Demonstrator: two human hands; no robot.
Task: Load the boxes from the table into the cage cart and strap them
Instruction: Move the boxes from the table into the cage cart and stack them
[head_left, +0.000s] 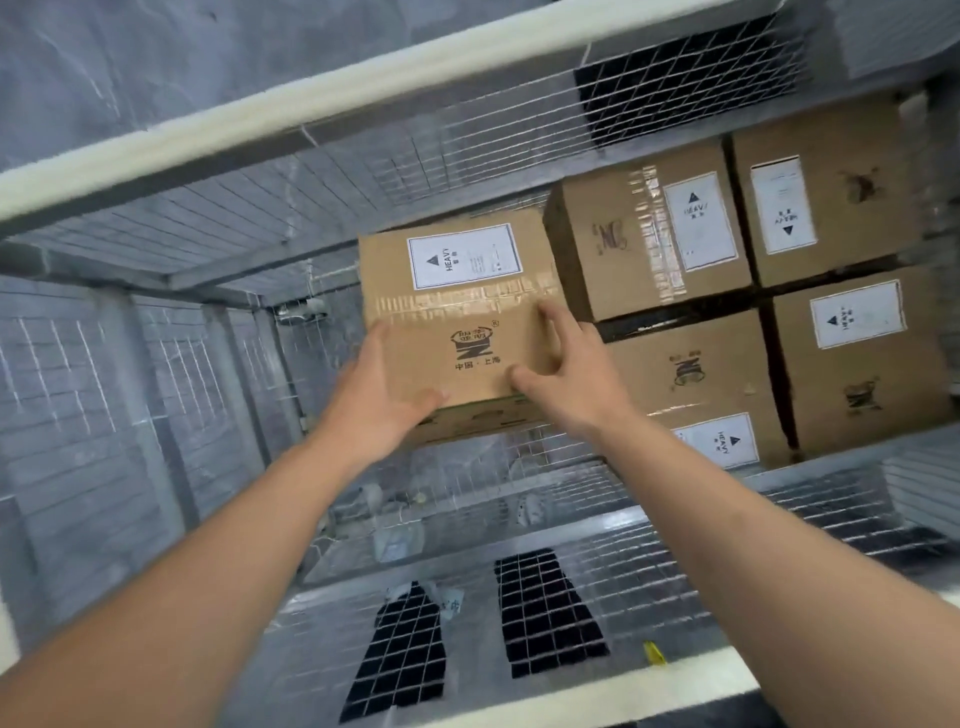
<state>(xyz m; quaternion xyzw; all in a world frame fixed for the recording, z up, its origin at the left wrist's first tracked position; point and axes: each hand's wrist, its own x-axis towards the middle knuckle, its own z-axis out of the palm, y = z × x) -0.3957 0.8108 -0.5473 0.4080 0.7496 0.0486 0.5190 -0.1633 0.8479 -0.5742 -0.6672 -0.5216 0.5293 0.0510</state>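
Loading step, mid-placement: a cardboard box (457, 317) with a white HEAVY label (464, 255) is inside the cage cart (311, 104), near frame centre, about 12 o'clock from the hands. Tape strip runs across its top, printed logo below it.

Left hand (376, 395) grips the box's near-left edge, palm on the side and thumb lying along the bottom front edge. Right hand (563, 369) has spread fingers pressed on the top at the near-right corner, thumb on the near edge. Neither is curled into a fist.

Whether the box is already seated on the cart floor or hanging above it, I cannot tell; mesh shows under its near edge, so probably not down yet.

Cart contents: 4 more cardboard boxes at 2-3 o'clock, packed in a 2x2 block, touching each other. Nearest neighbour (654, 239) sits higher and just beside the held box's right edge. Each shows a white label.

Next move, my read: lower and slide the box right until flush with the block, watching the right fingers don't get pinched against the neighbour. HEAVY label says keep both hands on until it's seated.

Left part of the cart floor (467, 597) shows wire mesh. No strap visible; strapping not started.
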